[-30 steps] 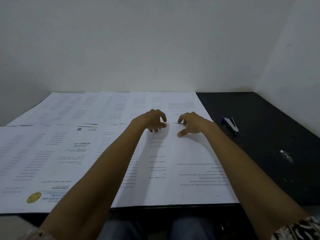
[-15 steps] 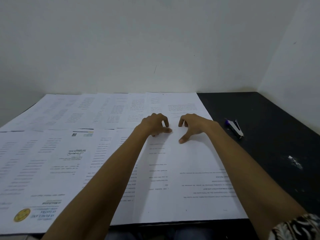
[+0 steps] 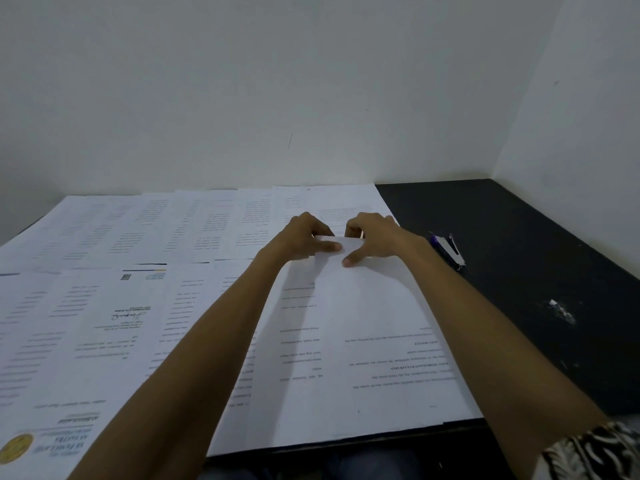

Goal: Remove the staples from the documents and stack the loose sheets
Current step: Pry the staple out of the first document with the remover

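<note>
here the left grip [image 3: 304,237] and the right grip [image 3: 374,242] meet at the far edge of the document [image 3: 363,341], which lies at the right end of the near row of papers on the black worktop [image 3: 519,237]. the far edge of its top sheet is lifted and bent back toward the person. the left grip pinches that raised edge, with the thumb flat on top and the fingers curled behind it. the right grip has its fingers curled over the same edge close beside the left, and its thumb tip presses down on the sheet a little nearer the person. the two grips are almost touching. any staple under them is too small to make out.

more printed sheets [image 3: 86,323] overlap to the left of the document in the near row, one with a gold seal [image 3: 15,446] at its near corner. a second row of sheets [image 3: 173,223] lies behind them against the wall.

to the right of the right grip, on bare worktop just off the paper, lies a blue and silver staple tool [image 3: 448,251]. a few white scraps [image 3: 561,310] sit further right, well apart from the papers. a patterned sleeve [image 3: 595,448] shows on the right arm at the lower corner.
</note>
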